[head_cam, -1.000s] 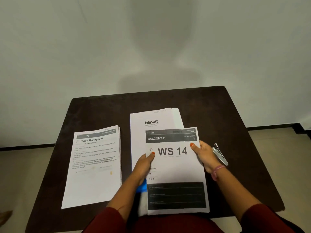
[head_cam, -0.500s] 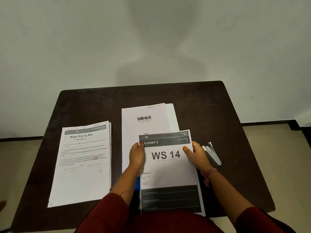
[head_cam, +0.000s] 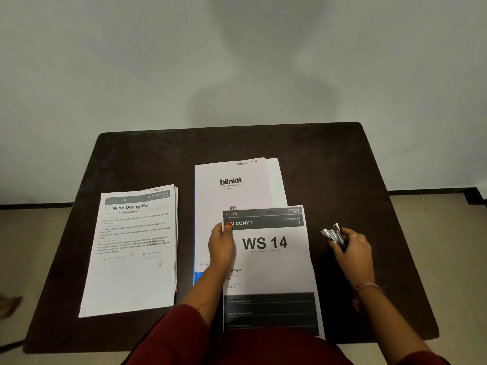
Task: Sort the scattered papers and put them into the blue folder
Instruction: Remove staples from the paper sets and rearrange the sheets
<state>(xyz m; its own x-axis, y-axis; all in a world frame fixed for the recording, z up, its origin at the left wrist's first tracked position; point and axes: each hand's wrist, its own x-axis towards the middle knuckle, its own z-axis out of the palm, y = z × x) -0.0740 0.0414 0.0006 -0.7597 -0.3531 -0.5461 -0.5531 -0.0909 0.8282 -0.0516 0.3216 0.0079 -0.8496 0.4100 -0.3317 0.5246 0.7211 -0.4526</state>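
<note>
While the left hand [head_cam: 221, 248] keeps its pinch on the left edge of the "WS 14" sheet [head_cam: 271, 262], thumb on top by the dark header, the right hand [head_cam: 351, 250] has let go of that sheet's right side and gone out to the stapler [head_cam: 332, 234], fingers now curled round it where it lay on the dark table [head_cam: 355, 175]. The sheet itself sits a touch lower and squarer than half a second ago, its near end reaching the table's front edge. Under it lies the "blinkit" stack [head_cam: 232, 185], resting on the blue folder [head_cam: 197, 277], of which only a thin blue strip shows along the left side by the left wrist. The "Wipe Drying Mat" pile [head_cam: 131, 256] stays put on the left, well apart from both hands.
</note>
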